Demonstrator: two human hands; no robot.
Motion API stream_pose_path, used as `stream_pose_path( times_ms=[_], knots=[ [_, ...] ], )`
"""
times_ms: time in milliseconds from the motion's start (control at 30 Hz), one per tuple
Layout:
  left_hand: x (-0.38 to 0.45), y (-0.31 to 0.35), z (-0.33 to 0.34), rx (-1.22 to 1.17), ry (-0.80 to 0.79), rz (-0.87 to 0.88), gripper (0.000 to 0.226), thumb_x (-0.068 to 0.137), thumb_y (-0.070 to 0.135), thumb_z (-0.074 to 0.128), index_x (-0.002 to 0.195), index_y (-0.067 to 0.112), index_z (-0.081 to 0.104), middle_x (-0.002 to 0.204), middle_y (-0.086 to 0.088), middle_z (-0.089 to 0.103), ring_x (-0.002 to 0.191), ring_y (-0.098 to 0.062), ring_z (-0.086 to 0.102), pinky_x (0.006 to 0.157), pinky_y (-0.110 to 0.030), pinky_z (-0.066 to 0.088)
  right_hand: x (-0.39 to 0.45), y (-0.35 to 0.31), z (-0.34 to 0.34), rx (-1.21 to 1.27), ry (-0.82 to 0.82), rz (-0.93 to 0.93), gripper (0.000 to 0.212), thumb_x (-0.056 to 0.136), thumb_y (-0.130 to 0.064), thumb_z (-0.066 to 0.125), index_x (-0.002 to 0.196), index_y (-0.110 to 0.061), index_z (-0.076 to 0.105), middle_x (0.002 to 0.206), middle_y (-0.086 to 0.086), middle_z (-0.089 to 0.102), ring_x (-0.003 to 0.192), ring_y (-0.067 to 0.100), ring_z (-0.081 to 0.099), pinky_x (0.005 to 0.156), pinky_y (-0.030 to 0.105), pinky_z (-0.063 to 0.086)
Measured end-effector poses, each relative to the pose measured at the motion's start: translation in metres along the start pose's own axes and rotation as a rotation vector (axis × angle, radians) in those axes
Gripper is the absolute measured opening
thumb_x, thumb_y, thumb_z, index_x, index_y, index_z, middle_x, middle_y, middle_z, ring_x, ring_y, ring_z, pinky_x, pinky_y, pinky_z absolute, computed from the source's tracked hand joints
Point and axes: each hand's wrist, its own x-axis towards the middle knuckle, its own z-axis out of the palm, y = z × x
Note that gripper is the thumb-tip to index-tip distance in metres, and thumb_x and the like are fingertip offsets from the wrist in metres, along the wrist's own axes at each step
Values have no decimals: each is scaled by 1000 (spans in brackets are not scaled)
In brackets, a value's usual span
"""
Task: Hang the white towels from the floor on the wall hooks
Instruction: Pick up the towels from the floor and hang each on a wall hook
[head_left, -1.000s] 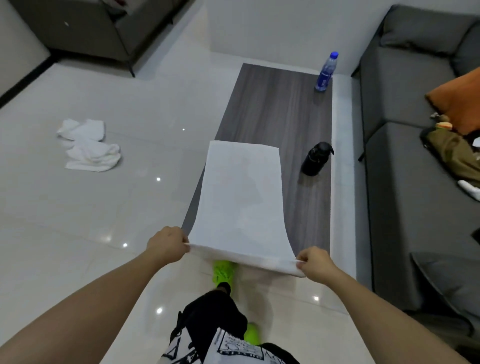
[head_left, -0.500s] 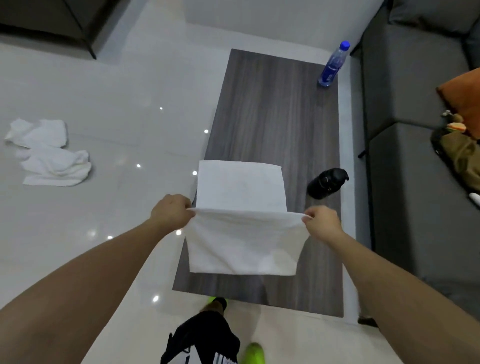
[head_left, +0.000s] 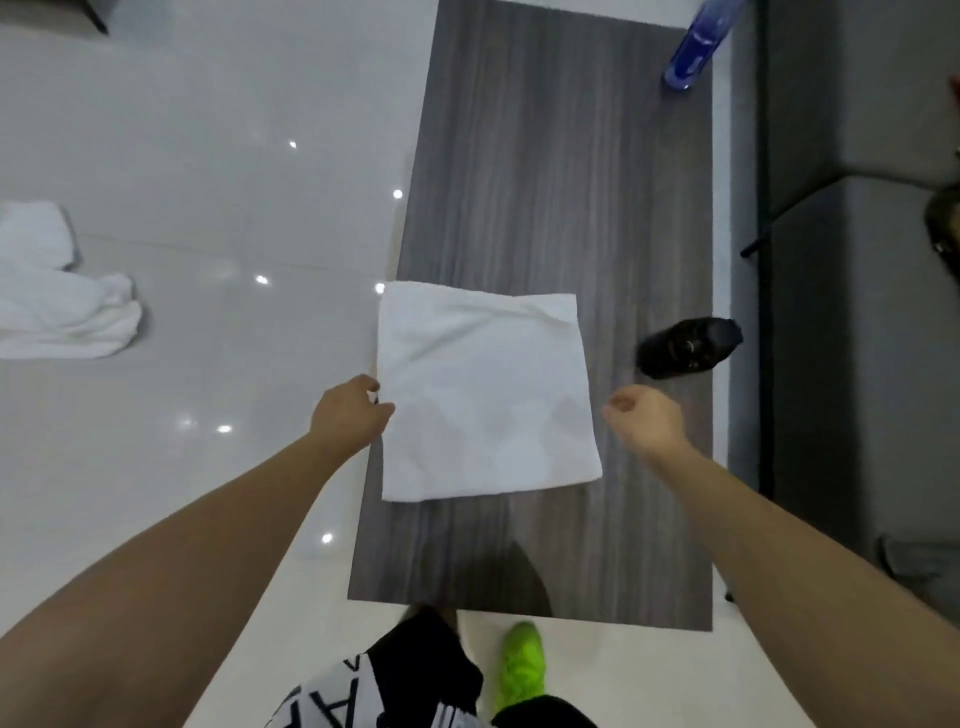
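A white towel (head_left: 483, 395) lies folded in a flat square on the dark wood-grain low table (head_left: 561, 182). My left hand (head_left: 350, 415) is at the towel's left edge, fingers loosely curled and thumb tip against the cloth, with a small gap between thumb and finger. My right hand (head_left: 644, 423) hovers just right of the towel, apart from it, with loosely curled fingers that hold nothing. More crumpled white towels (head_left: 62, 306) lie on the glossy floor at far left. No wall hooks are in view.
A black bottle (head_left: 688, 348) lies on its side on the table right of the towel. At the table's far right corner stands a blue water bottle (head_left: 693, 47). A grey sofa (head_left: 857, 260) runs along the right. My green shoe (head_left: 519, 662) is at the table's near end.
Both hands carried the towel's near edge forward over its far half and let go. The towel now lies folded on the table. The camera moved closer over the table.
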Motion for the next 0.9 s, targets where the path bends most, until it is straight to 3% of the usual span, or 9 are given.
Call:
stream_pose_path(
  times_ms=[133,233,433,533,600,733,900],
  knots=[
    [-3,-55,69,-63,-159,-138,55,89,37,65,136,12,51,128,-11,61,114,-31,58,95,-34,47,11,55,65,-2,-133,174,41,90,-27,67,126,-8,64,128,12,65,118,29,59,96,29,43],
    [-5,-84,114,-270,-206,-237,54,87,35,69,133,15,50,122,-6,60,108,-27,59,96,-44,51,22,87,108,68,-163,223,52,87,-27,71,131,-6,57,130,13,62,117,30,60,100,34,47],
    [-8,-104,159,-524,-86,-316,52,88,29,70,134,13,52,125,-7,62,107,-29,63,88,-44,57,30,112,140,391,-48,310,54,83,-25,76,130,-9,54,130,8,60,112,26,62,98,43,52],
    [-14,-99,164,-606,-8,-375,51,89,30,70,132,7,55,125,-13,60,108,-33,63,75,-37,58,25,117,138,587,-133,376,60,86,-27,75,137,-16,45,129,1,53,111,24,59,89,40,56],
    [-17,-93,163,-638,46,-377,47,89,33,70,125,5,59,119,-15,63,102,-32,65,74,-36,59,23,119,134,677,-194,387,62,88,-29,74,140,-19,41,127,0,51,112,24,55,89,38,54],
    [-31,-89,156,-727,71,-423,33,87,33,71,106,8,62,103,-15,68,78,-28,69,76,-46,61,23,122,131,727,-232,411,51,88,-30,74,129,-16,47,124,5,50,112,26,53,87,41,54],
    [-53,-95,162,-860,123,-449,17,87,19,72,94,7,61,95,-18,70,75,-29,73,71,-42,62,22,129,138,777,-207,368,42,89,-27,73,120,-20,45,116,3,52,106,26,56,82,41,56]
  ],
)
